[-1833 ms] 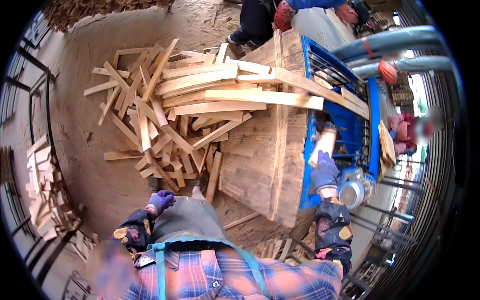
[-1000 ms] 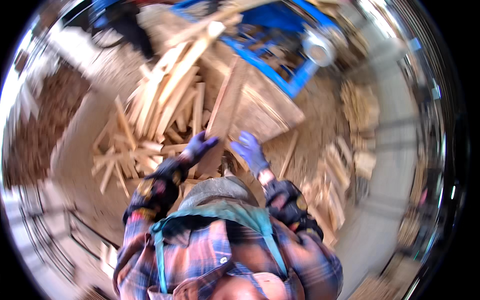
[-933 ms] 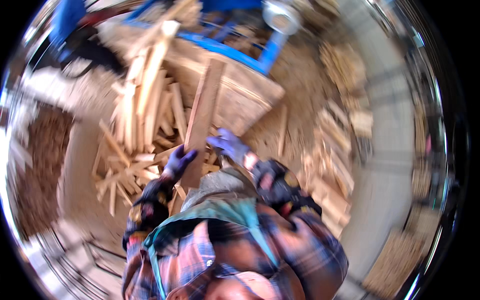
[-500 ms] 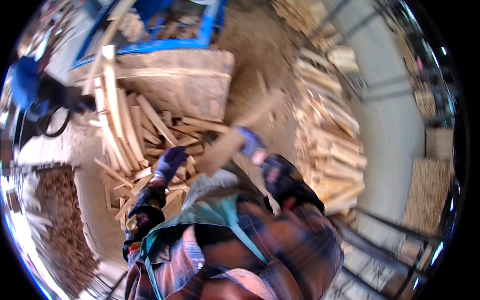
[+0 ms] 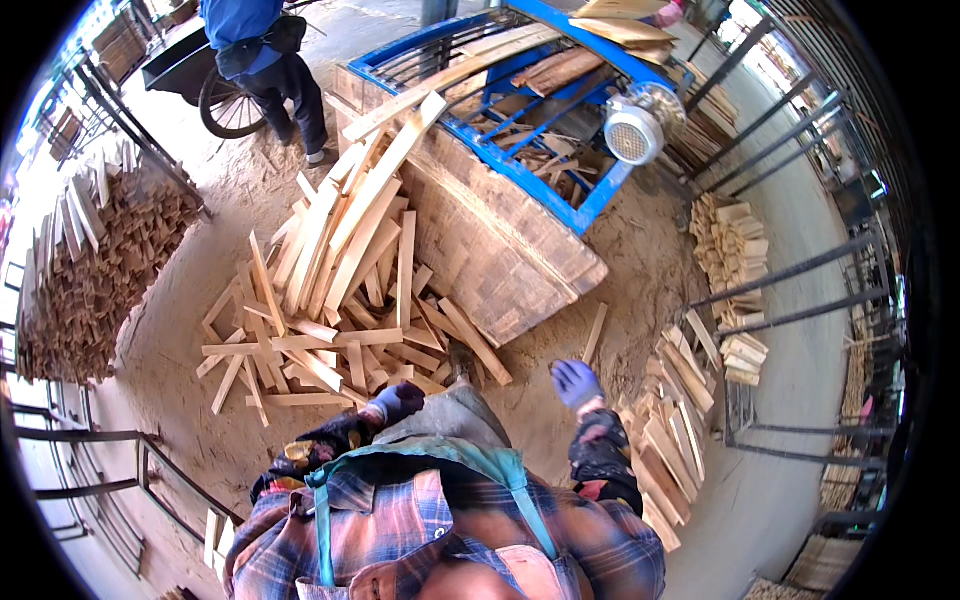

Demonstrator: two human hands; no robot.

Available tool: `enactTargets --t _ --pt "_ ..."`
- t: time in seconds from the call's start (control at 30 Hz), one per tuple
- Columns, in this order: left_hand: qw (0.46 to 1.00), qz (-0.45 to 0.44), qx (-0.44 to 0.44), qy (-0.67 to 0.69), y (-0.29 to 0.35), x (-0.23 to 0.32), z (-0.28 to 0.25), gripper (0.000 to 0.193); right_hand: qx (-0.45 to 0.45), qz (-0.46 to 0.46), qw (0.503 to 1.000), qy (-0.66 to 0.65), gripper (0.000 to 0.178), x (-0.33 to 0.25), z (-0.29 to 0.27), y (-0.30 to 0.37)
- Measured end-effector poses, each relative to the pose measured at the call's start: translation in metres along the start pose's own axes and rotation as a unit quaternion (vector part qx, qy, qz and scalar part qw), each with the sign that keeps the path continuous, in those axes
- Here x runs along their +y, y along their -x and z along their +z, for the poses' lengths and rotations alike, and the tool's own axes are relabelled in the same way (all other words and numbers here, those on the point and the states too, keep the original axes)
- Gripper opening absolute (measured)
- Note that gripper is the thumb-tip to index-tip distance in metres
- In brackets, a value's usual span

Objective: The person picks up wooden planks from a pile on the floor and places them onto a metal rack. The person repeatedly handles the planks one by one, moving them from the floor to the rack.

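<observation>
Many loose planks [image 5: 320, 235] are lying heaped beyond the left hand [image 5: 398, 400] and could be sliding down if a lower one were pulled, because they are crisscrossing. The upper, longer ones are pointing far-right, their long axes running from near-left. Whether the left fingers are grasping anything, I cannot tell; the right hand [image 5: 577, 383] is hanging released, left of a plank stack [image 5: 665, 450].

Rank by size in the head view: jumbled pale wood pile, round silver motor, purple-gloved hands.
1. Jumbled pale wood pile
2. Round silver motor
3. Purple-gloved left hand, right hand: too alike to rank
</observation>
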State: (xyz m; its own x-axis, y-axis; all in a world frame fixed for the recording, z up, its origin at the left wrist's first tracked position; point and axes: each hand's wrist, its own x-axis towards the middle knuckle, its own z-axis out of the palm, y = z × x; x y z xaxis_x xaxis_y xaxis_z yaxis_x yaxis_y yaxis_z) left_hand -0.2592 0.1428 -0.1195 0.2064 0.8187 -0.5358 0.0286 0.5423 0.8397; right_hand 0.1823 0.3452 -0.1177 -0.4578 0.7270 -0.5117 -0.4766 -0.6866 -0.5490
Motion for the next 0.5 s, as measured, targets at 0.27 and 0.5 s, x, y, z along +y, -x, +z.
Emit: enactTargets --t 0.27,0.5 --pt "0.983 -0.079 0.158 0.046 -0.018 0.049 -0.016 0.032 -0.114 0.054 0.967 0.221 0.03 -0.083 0.331 -0.206" --pt "0.925 -0.039 0.316 0.208 -0.045 0.092 -0.043 0.03 0.004 -0.184 0.829 0.528 0.031 -0.255 0.353 -0.449"
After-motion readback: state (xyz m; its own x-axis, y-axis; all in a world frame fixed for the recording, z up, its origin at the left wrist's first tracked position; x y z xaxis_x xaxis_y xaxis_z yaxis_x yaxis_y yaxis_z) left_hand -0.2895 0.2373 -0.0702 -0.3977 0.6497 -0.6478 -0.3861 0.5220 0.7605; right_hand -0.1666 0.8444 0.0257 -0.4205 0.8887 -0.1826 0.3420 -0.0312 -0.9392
